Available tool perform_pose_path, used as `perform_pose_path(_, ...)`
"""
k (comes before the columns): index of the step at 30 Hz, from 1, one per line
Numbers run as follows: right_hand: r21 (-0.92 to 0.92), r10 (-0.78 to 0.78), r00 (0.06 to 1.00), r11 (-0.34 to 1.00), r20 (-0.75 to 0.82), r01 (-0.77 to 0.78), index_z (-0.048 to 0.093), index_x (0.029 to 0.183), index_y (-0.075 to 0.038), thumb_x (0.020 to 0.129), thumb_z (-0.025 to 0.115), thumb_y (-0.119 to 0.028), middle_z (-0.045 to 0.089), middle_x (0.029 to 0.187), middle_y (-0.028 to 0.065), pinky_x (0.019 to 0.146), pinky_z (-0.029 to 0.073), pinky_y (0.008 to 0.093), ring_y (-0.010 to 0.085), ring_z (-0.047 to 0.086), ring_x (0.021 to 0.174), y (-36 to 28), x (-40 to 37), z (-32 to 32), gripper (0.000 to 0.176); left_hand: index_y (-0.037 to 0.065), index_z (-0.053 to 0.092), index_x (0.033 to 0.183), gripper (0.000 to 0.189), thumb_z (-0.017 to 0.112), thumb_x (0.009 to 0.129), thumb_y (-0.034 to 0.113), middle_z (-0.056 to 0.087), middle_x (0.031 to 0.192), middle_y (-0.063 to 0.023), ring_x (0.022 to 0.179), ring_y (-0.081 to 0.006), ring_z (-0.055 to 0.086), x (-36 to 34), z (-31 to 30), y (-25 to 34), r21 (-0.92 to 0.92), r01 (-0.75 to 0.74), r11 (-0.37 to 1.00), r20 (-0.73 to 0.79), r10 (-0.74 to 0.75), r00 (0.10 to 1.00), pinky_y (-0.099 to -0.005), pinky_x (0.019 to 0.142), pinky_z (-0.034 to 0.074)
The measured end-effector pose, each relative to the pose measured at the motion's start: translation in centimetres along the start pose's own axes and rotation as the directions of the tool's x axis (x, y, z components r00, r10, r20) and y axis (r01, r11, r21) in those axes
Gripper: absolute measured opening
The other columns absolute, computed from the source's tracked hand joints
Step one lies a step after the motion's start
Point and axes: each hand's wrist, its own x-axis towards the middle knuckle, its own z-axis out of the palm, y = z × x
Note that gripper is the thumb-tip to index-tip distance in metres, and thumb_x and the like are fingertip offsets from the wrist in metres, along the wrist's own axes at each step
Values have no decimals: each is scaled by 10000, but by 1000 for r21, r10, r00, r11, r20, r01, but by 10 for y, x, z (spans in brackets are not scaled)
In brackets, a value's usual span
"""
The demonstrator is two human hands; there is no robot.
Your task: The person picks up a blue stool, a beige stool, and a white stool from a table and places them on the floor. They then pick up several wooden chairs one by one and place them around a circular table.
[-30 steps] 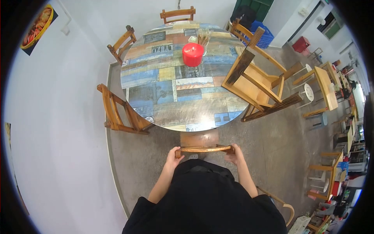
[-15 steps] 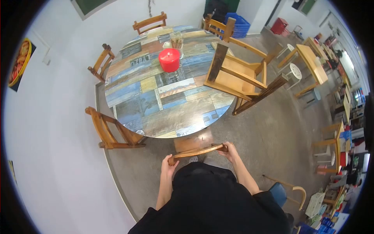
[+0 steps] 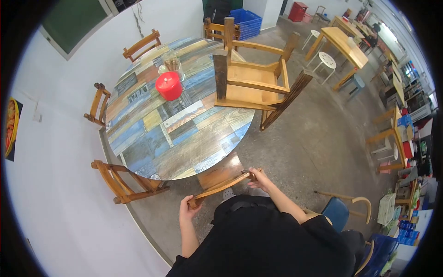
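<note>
Both of my hands grip the backrest of a wooden chair (image 3: 220, 187) that stands in front of me. My left hand (image 3: 189, 208) is closed round the left end of its top rail, and my right hand (image 3: 261, 179) round the right end. The chair's seat reaches partly under the edge of a round table (image 3: 184, 152) with a patchwork plank pattern. A red lidded pot (image 3: 169, 86) and a clear holder with sticks (image 3: 171, 63) stand on that table. The chair's legs are mostly hidden.
An upturned wooden chair (image 3: 256, 74) rests on the table's right edge. More wooden chairs (image 3: 124, 184) surround the table beside the white wall (image 3: 60, 207). A blue-seated chair (image 3: 336, 213) is behind me on the right. Stools (image 3: 326, 60), tables and a blue crate (image 3: 244, 23) stand farther off.
My view has turned to the right, so the table and pot appear farther left. Both hands keep hold of the chair's backrest, which now looks more slanted in view.
</note>
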Motion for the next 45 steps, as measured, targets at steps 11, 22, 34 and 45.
perform_pose_path(11,116,-184,972,973,-145,202,284,1467,-11,907,505,-65,638,1098,228,700,589,358,284,697,856,-41,38,-136,605,-1,547,1249,461,641,813,119,611,1126,-130,996,-190,570,-3,124,18,528,-660,535,-113,814,569,-319,878,444)
perform_pose_path(22,374,-128,941,894,-313,246,418,1374,11,939,453,-121,640,1140,234,781,576,384,322,687,957,-74,30,-401,457,15,598,1189,321,587,878,95,677,1056,-143,993,-212,641,-1,485,-146,586,-802,117,678,471,564,-340,882,496)
perform_pose_path(34,620,36,924,752,-380,225,393,1408,39,985,427,-178,589,1244,260,879,527,397,317,639,1046,-60,50,-507,477,-4,603,1149,308,563,849,51,632,1144,-198,1113,-352,601,28,739,-185,400,-906,-140,866,381,323,-405,966,465)
perform_pose_path(45,452,105,938,890,-330,60,430,1365,63,957,503,-179,611,1178,250,860,537,415,330,638,1023,-217,166,-589,480,10,601,1139,346,596,794,34,620,1074,-200,1076,-381,573,146,879,-118,674,-728,-126,303,946,116,-436,963,443)
